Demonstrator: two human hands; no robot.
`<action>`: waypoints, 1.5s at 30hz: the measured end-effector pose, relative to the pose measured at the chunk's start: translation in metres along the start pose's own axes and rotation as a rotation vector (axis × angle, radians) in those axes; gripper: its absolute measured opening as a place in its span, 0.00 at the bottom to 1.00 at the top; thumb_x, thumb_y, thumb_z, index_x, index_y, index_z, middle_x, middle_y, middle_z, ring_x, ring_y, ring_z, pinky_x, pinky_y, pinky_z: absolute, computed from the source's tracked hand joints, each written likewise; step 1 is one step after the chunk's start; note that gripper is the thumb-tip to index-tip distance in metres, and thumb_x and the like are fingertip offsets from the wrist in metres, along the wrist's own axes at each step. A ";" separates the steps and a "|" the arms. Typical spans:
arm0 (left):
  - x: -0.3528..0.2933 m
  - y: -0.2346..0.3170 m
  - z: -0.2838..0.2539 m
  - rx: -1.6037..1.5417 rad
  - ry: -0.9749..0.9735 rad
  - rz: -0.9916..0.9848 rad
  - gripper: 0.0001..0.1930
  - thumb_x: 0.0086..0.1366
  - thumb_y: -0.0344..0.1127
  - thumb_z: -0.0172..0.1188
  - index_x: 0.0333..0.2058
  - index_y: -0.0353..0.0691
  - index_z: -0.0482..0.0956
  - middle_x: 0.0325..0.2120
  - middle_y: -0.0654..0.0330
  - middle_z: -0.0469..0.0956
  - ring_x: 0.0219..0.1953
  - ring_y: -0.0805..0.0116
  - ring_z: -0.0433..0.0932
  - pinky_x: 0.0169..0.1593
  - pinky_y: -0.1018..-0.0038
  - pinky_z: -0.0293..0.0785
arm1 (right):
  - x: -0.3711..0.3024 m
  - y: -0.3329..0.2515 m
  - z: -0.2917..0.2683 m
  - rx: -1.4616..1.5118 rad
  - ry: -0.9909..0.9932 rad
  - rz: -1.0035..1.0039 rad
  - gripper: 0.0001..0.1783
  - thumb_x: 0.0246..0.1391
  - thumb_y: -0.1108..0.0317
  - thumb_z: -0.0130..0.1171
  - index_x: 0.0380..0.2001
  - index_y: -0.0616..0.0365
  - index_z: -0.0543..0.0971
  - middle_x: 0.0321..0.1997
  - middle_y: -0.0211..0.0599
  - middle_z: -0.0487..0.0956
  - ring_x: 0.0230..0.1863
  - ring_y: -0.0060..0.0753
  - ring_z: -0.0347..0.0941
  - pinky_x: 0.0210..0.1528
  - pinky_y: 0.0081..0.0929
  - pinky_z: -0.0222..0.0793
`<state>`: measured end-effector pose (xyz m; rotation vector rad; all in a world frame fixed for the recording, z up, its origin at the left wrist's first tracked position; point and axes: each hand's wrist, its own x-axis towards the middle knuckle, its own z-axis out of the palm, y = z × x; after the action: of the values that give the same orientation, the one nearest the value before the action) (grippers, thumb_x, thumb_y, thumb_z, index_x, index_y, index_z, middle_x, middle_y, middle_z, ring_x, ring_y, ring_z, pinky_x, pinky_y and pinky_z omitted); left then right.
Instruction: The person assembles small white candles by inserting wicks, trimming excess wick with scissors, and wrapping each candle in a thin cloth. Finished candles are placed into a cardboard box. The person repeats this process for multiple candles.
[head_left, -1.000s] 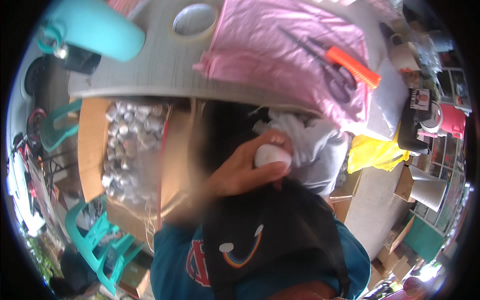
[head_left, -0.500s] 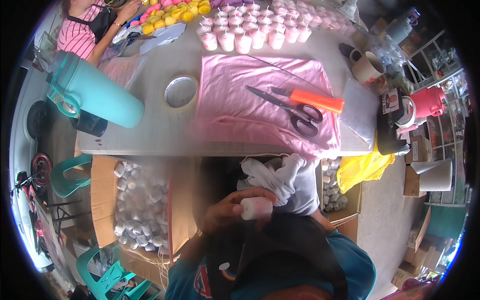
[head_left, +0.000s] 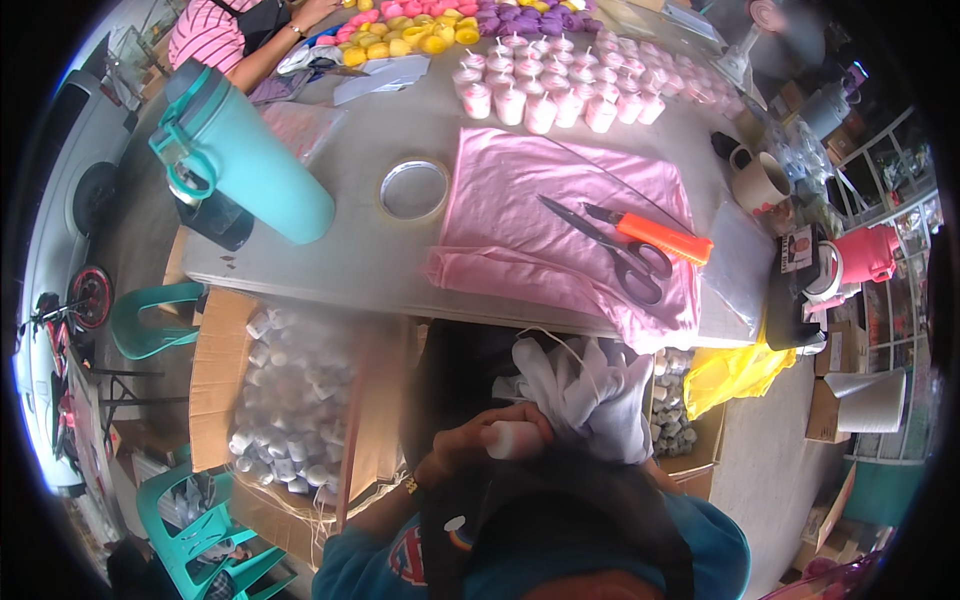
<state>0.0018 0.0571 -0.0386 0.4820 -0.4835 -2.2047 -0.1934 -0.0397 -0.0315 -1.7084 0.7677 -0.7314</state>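
Note:
My left hand [head_left: 485, 436] is closed around a small white and pink candle [head_left: 514, 440], held in front of my dark apron below the table edge. Right beside the candle, a light grey cloth [head_left: 595, 400] hangs in loose folds. My right forearm reaches up behind that cloth, which hides my right hand and its fingers. On the table ahead, scissors [head_left: 610, 245] with dark handles and an orange utility knife [head_left: 660, 238] lie on a folded pink cloth [head_left: 500, 210]. Behind them stand several rows of white and pink candles [head_left: 540, 113] with wicks.
An open cardboard box [head_left: 222, 390] of small whitish cylinders sits below the table at left; another box [head_left: 690, 458] is at right under a yellow plastic bag [head_left: 735, 375]. A teal bottle [head_left: 265, 165], a tape roll [head_left: 414, 190] and a mug [head_left: 760, 185] stand on the table. Another person's arm [head_left: 265, 65] is at far left.
The view has shifted, so the table's things sit farther right and lower. The grey cloth has spread into longer folds. In my left hand the candle has turned a little.

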 end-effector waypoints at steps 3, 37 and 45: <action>0.000 -0.002 0.001 0.059 -0.017 0.054 0.40 0.46 0.62 0.60 0.47 0.31 0.70 0.36 0.61 0.70 0.37 0.75 0.71 0.43 0.82 0.64 | 0.002 -0.005 0.004 -0.069 0.012 -0.006 0.12 0.51 0.64 0.60 0.37 0.60 0.77 0.30 0.34 0.76 0.26 0.26 0.70 0.27 0.23 0.67; -0.015 -0.010 0.009 0.114 -0.033 0.082 0.38 0.49 0.64 0.59 0.45 0.32 0.72 0.36 0.61 0.72 0.38 0.77 0.70 0.42 0.81 0.62 | -0.001 -0.035 0.019 -0.899 -0.136 -0.394 0.24 0.44 0.58 0.66 0.43 0.61 0.79 0.39 0.45 0.79 0.30 0.38 0.76 0.31 0.30 0.73; -0.024 0.000 -0.010 0.401 0.456 0.235 0.40 0.47 0.67 0.60 0.42 0.31 0.74 0.33 0.59 0.72 0.33 0.74 0.72 0.44 0.82 0.66 | -0.007 0.006 -0.002 -0.529 -0.281 0.117 0.19 0.44 0.63 0.63 0.40 0.60 0.78 0.36 0.43 0.79 0.29 0.39 0.77 0.31 0.31 0.74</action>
<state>0.0213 0.0736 -0.0427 1.0550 -0.6921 -1.7016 -0.1998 -0.0362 -0.0375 -2.1579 0.9024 -0.2009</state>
